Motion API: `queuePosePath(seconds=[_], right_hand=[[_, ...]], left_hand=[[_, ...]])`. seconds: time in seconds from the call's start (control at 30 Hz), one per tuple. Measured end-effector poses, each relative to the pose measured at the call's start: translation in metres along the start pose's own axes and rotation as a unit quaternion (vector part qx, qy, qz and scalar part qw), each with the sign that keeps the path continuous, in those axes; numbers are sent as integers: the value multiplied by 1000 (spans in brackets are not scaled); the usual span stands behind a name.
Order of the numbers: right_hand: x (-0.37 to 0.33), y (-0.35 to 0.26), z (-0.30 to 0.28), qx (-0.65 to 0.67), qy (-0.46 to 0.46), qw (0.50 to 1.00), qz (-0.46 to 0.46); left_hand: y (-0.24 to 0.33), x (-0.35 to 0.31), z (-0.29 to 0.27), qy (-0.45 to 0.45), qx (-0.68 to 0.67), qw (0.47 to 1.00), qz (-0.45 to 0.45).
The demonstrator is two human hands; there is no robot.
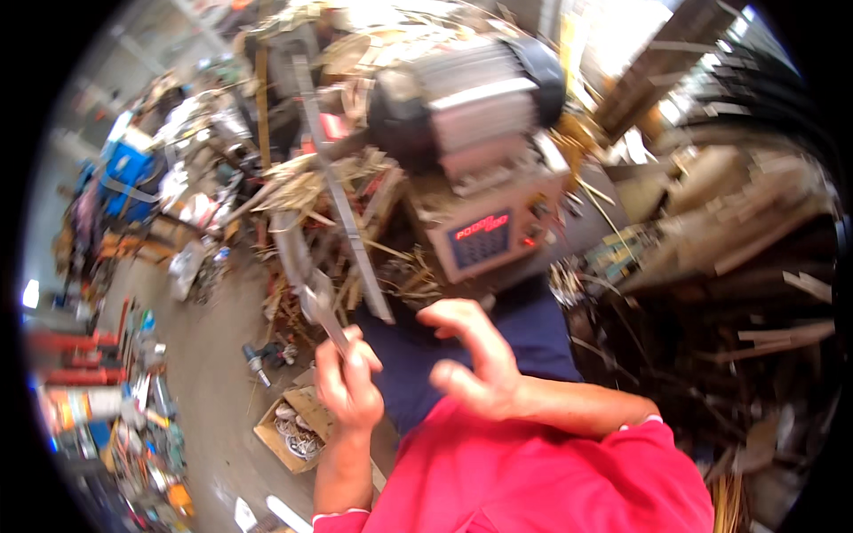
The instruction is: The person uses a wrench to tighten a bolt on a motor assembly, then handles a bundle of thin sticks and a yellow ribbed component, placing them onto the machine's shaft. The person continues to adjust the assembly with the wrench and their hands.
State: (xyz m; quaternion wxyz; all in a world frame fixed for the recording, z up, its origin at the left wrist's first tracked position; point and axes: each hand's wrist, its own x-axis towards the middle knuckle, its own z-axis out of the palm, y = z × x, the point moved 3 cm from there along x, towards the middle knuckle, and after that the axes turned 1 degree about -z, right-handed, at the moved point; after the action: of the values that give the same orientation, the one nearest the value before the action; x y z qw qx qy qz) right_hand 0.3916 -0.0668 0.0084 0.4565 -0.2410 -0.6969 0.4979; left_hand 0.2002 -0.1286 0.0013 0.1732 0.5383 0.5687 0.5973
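Note:
My left hand (349,384) is closed around the lower end of a narrow grey strip (325,313), its fingers pinched on it. The strip runs up and away toward a pale curved piece (291,249); blur hides whether the two are joined. My right hand (480,360) holds nothing, its thumb and fingers apart above my dark blue trousers (542,342). Between the hands and the machine, a long straight grey bar (342,209) slopes down, its near end close to my right fingertips. Ahead stands a control box (498,240) with a red lit display and keypad, under a ribbed grey motor (480,98).
Thin wood-like offcuts (378,182) are heaped around the machine. Long slats (737,213) are piled at the right. On the floor at the left are an open cardboard box (306,431) of pale loops and a dark power tool (267,357). A blue crate (129,182) stands farther off among clutter.

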Motion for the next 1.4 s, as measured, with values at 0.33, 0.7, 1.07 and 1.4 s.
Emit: queuePosePath(seconds=[0.33,0.7,1.07,1.4], right_hand=[[-53,86,-90,264,328,857,296],[-20,256,-301,-85,383,852,346],[-14,251,-263,-512,188,816,193],[-48,178,-202,-280,344,885,143]], left_hand=[[44,11,101,-378,76,920,72],[179,34,75,-303,-328,881,155],[168,35,60,-274,-252,907,200],[-12,69,46,35,-137,952,-270]])
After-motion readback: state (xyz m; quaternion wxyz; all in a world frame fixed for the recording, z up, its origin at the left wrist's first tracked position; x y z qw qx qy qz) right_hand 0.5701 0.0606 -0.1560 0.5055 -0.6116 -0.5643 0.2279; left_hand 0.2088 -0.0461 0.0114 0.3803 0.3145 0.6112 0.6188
